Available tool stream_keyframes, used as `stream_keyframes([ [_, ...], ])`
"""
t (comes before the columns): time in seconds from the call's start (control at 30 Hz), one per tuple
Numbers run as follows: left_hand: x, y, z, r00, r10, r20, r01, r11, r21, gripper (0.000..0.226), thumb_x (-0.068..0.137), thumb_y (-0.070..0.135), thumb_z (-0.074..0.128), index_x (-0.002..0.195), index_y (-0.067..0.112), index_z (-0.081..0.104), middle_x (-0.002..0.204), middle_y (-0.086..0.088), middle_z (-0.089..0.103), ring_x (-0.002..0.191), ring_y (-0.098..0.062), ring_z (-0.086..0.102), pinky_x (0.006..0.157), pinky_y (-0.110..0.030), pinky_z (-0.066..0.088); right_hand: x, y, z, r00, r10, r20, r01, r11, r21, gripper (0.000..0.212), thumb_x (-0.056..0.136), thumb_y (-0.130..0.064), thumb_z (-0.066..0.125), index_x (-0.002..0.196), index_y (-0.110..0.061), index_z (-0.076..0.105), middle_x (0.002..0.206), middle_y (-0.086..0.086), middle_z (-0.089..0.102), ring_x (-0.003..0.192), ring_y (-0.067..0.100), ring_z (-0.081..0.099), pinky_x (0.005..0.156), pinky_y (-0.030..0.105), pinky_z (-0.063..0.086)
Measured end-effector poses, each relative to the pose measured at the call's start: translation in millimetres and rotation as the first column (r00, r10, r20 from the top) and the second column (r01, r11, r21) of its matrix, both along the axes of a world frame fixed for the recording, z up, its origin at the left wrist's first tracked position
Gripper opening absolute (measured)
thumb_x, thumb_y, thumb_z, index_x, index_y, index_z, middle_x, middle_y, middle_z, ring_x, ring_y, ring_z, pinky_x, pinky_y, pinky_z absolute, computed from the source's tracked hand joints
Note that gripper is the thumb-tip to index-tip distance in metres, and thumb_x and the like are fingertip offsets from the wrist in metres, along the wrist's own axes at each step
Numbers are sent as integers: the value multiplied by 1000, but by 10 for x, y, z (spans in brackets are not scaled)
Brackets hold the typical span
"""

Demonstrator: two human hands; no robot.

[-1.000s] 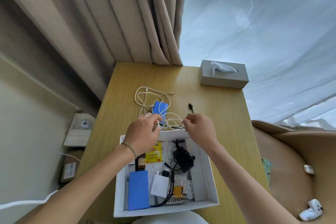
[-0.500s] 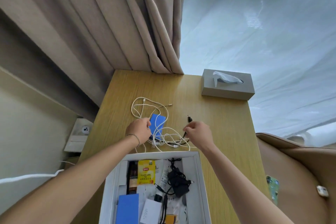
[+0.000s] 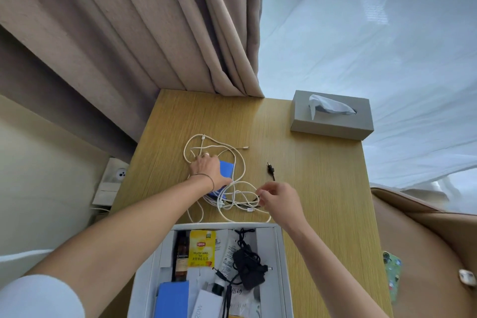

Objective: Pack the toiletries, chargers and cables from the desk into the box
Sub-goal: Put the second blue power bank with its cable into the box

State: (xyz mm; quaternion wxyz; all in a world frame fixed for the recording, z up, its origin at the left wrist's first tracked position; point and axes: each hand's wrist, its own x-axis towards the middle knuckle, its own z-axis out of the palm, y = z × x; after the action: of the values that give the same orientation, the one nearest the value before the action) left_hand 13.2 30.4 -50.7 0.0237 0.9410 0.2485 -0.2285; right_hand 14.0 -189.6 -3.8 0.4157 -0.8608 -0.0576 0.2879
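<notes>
A tangle of white cables [image 3: 233, 190] lies mid-desk, looped over a flat blue item [image 3: 227, 169]. My left hand [image 3: 206, 170] rests knuckles-up on the blue item, fingers curled down onto the white cables' far loop. My right hand [image 3: 280, 200] pinches a thin black cable among the white loops; that cable's plug [image 3: 270, 168] lies just beyond the hand. The open white box [image 3: 280, 248] at the near edge holds a yellow tea packet [image 3: 202, 248], a black charger [image 3: 249, 267], a dark bottle [image 3: 180, 255], a tube, a blue carton [image 3: 173, 299] and a white charger [image 3: 207, 304].
A grey tissue box [image 3: 333, 117] stands at the desk's far right corner. Beige curtains [image 3: 154, 33] hang behind the desk. A tan chair on the right carries a phone [image 3: 392, 276] and a small white case [image 3: 467, 277]. A wall socket [image 3: 117, 175] sits left of the desk.
Both hands have moved from the box's far rim out onto the cable tangle. My left hand has reached farther, over the blue item. The view has tilted up.
</notes>
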Motion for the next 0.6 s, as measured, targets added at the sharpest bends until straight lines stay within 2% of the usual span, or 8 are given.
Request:
stream_keyframes([
  [0.13, 101, 21, -86, 997, -5, -79, 12, 997, 82, 89, 68, 84, 59, 124, 15, 61, 134, -13, 54, 118, -29, 53, 80, -35, 44, -6, -31, 18, 999, -36, -28, 37, 999, 24, 19, 94, -19, 61, 86, -21, 77, 68, -5, 74, 67, 11, 72, 72, 40, 63],
  [0.2, 164, 3, -90, 996, -3, -90, 12, 995, 99, 94, 70, 83, 57, 131, 11, 57, 139, -16, 52, 122, -32, 52, 87, -38, 46, -10, -42, 37, 998, -52, -35, 53, 998, 28, 21, 95, -17, 59, 85, -22, 77, 70, -3, 75, 69, 16, 73, 71, 43, 63],
  [0.27, 227, -34, -90, 997, -28, -78, 37, 993, 110, 93, 72, 78, 60, 135, 10, 51, 133, -14, 58, 121, -33, 54, 94, -43, 46, -19, -51, 57, 998, -58, -37, 59, 998, 26, 21, 95, -17, 59, 85, -23, 77, 70, -3, 75, 70, 21, 74, 69, 44, 62],
  [0.37, 266, -90, -62, 994, -99, -50, 105, 985, 140, 84, 71, 71, 63, 130, 12, 52, 117, -8, 67, 112, -30, 60, 95, -45, 41, -43, -65, 79, 996, -74, -49, 77, 996, 56, 21, 95, -16, 58, 86, -22, 77, 70, -3, 75, 68, 13, 73, 71, 44, 63],
  [0.47, 229, -88, 0, 989, -148, -5, 147, 981, 129, 68, 72, 69, 63, 116, 17, 61, 106, -4, 69, 105, -27, 61, 92, -42, 41, -87, -82, 110, 994, -89, -60, 94, 991, 92, 23, 94, -15, 58, 84, -23, 77, 66, -6, 73, 61, 4, 69, 70, 43, 62],
  [0.6, 132, -27, 156, 987, -146, 63, 142, 988, 58, 55, 73, 62, 67, 105, 18, 65, 96, -3, 66, 92, -24, 60, 82, -36, 50, -121, -87, 174, 993, -97, -63, 105, 986, 127, 25, 93, -13, 57, 81, -24, 76, 67, -2, 74, 63, 14, 69, 70, 46, 59],
])
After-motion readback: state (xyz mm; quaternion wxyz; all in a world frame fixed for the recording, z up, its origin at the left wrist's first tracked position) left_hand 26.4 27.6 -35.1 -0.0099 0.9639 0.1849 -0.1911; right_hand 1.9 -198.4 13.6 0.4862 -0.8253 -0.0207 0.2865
